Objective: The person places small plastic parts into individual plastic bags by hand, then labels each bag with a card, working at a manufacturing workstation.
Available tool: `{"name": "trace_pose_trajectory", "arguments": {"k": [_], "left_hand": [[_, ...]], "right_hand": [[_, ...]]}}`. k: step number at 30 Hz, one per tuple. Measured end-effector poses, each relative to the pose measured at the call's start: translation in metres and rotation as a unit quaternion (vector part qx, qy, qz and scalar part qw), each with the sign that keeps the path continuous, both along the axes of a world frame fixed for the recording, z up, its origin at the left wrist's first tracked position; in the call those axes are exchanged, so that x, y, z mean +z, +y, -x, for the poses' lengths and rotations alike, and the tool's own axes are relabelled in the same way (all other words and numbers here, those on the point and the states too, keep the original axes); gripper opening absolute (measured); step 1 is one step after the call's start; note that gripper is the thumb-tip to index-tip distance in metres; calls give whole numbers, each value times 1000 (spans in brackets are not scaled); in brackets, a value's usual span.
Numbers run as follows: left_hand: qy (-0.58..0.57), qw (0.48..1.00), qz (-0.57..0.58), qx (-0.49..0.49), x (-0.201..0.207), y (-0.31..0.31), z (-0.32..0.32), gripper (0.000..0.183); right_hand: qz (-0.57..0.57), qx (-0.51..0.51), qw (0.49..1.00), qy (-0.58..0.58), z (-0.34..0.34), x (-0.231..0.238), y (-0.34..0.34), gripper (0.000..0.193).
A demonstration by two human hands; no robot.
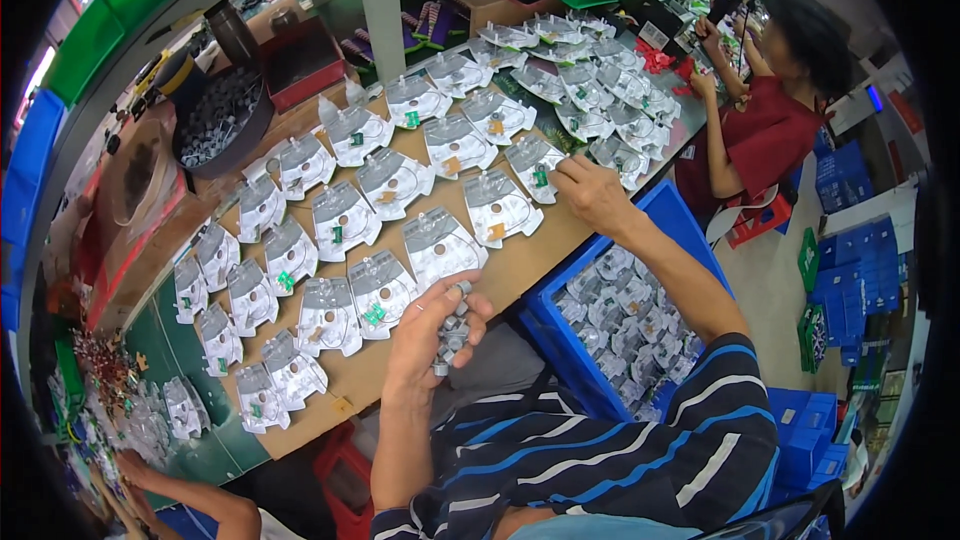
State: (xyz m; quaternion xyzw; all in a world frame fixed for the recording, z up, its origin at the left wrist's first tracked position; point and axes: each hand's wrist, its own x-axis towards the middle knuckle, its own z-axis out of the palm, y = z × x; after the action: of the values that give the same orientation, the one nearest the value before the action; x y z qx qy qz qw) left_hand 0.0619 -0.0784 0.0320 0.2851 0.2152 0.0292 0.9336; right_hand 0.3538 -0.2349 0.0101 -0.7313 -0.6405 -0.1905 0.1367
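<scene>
Near the bench edge, your left hand [432,328] is closed around a stack of small grey metal parts [453,328]. Your right hand [592,192], fingers pinched together, touches a clear plastic tray [534,166] among rows of trays. Right: blue bin [690,230] of trays. Far left: round tub [225,120] of parts.

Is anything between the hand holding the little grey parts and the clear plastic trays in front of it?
Nothing visible is. The left hand grips a stack of small grey parts just past the bench edge, and the nearest clear plastic tray lies directly ahead with only bare cardboard between.
</scene>
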Motion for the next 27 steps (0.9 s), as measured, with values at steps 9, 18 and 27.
{"name": "trace_pose_trajectory", "arguments": {"k": [9,18,27], "left_hand": [[-4,1000,-30,4,4,-9,1,34],[57,982,-175,-30,6,-11,10,30],[51,974,-211,-60,0,-4,29,29]], "right_hand": [[216,-14,972,94,-36,32,27,7],[166,168,859,455,120,77,61,23],[216,155,849,457,123,73,57,18]]}}
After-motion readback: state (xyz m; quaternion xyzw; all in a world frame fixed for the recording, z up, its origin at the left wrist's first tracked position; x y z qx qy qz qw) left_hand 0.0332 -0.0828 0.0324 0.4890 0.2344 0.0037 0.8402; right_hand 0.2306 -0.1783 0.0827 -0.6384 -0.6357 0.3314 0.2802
